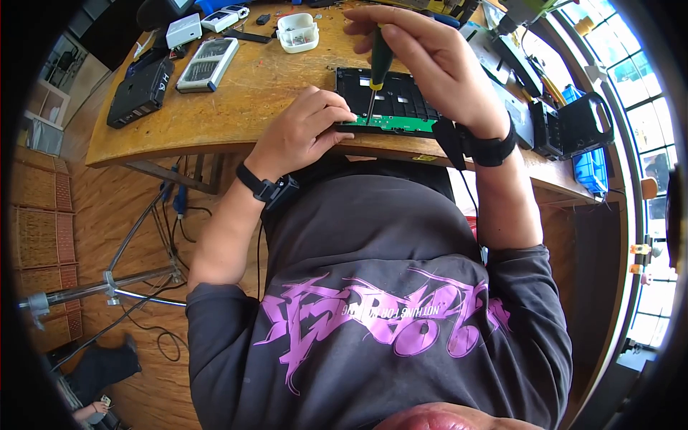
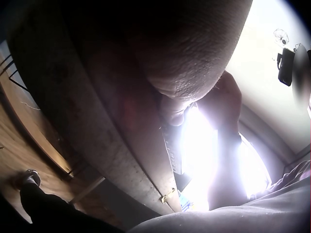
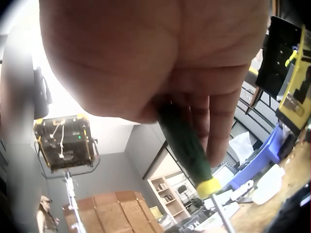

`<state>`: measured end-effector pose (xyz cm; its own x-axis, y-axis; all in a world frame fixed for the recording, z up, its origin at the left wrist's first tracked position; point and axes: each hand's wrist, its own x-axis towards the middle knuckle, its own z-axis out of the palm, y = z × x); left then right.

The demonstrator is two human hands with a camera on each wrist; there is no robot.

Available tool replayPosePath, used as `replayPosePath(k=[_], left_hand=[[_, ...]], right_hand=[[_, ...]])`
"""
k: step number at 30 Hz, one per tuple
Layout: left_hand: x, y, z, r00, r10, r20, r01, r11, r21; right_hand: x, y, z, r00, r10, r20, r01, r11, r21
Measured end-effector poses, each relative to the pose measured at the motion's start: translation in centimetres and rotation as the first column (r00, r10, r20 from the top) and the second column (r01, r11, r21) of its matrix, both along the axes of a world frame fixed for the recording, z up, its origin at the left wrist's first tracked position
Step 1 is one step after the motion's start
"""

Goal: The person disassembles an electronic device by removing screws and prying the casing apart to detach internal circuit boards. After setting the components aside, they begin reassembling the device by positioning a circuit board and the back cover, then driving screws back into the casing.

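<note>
My right hand (image 1: 437, 68) grips the dark green handle of a screwdriver (image 1: 381, 61) from above, its yellow collar and metal shaft pointing down. The shaft's tip meets a green circuit board (image 1: 401, 124) along the near edge of a black plastic housing (image 1: 398, 93). In the right wrist view, the screwdriver (image 3: 187, 145) runs down out of the curled fingers. My left hand (image 1: 304, 129) holds the left near corner of the housing between thumb and fingers. The left wrist view is dark and shows mostly the underside of that hand (image 2: 189, 63).
On the wooden table (image 1: 251, 107) stand a white container (image 1: 297, 32) of small parts, a bit set case (image 1: 208, 64) and a black box (image 1: 140, 93) at the left. Black devices (image 1: 573, 125) and a blue bin (image 1: 589, 170) sit at the right edge.
</note>
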<state>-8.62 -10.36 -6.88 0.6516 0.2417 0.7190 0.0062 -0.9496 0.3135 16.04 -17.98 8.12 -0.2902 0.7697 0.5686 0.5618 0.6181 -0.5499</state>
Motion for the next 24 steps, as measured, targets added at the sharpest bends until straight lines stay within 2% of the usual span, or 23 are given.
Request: replayPosePath(k=[2, 3, 5, 6, 8, 12, 14, 18, 20, 21, 22, 24], left_hand=[[-0.1, 0.0, 0.0, 1.000, 0.001, -0.009, -0.001, 1.000, -0.007], [-0.1, 0.0, 0.0, 1.000, -0.005, -0.006, 0.004, 1.000, -0.009], [-0.1, 0.0, 0.1, 1.000, -0.012, -0.007, 0.012, 1.000, -0.010], [-0.1, 0.0, 0.1, 1.000, -0.018, -0.010, 0.018, 1.000, -0.022], [-0.1, 0.1, 0.3, 1.000, -0.025, -0.017, 0.025, 0.999, -0.031], [-0.2, -0.1, 0.3, 0.998, -0.026, -0.057, 0.024, 0.999, -0.036], [-0.2, -0.1, 0.4, 0.997, -0.029, -0.077, 0.026, 0.999, -0.037], [0.1, -0.1, 0.7, 0.997, -0.028, -0.078, 0.027, 0.999, -0.021], [0.1, -0.1, 0.7, 0.996, -0.032, -0.080, 0.031, 0.999, -0.017], [0.1, -0.1, 0.5, 0.996, -0.030, -0.089, 0.029, 1.000, -0.009], [0.1, -0.1, 0.5, 0.995, -0.028, -0.097, 0.027, 1.000, -0.002], [0.1, 0.2, 0.7, 0.993, -0.036, -0.116, 0.035, 0.999, -0.009]], right_hand=[[-0.4, 0.5, -0.6, 0.959, 0.020, -0.284, -0.074, 0.981, -0.179], [-0.2, 0.1, 0.1, 0.958, 0.021, -0.287, -0.074, 0.981, -0.178], [0.3, -1.3, 2.1, 0.997, -0.023, 0.074, 0.030, 0.996, -0.083], [-0.4, -1.7, 1.9, 0.997, -0.025, 0.070, 0.031, 0.996, -0.081], [-2.0, -1.9, 1.1, 0.992, -0.120, -0.026, 0.121, 0.991, 0.064], [-1.1, -1.3, 0.1, 0.984, -0.093, -0.150, 0.096, 0.995, 0.013], [0.0, -2.2, 1.6, 0.989, -0.067, 0.129, 0.059, 0.996, 0.059], [1.0, -1.2, -0.4, 0.982, -0.037, 0.186, 0.044, 0.999, -0.033], [0.8, -0.2, -2.1, 0.986, 0.109, -0.128, -0.093, 0.988, 0.124], [0.9, -0.2, -2.4, 0.974, 0.123, -0.191, -0.120, 0.992, 0.027], [1.4, -0.4, -2.3, 0.972, 0.121, -0.201, -0.117, 0.993, 0.033], [1.9, -1.0, -1.0, 0.994, 0.034, 0.101, -0.040, 0.998, 0.057]])
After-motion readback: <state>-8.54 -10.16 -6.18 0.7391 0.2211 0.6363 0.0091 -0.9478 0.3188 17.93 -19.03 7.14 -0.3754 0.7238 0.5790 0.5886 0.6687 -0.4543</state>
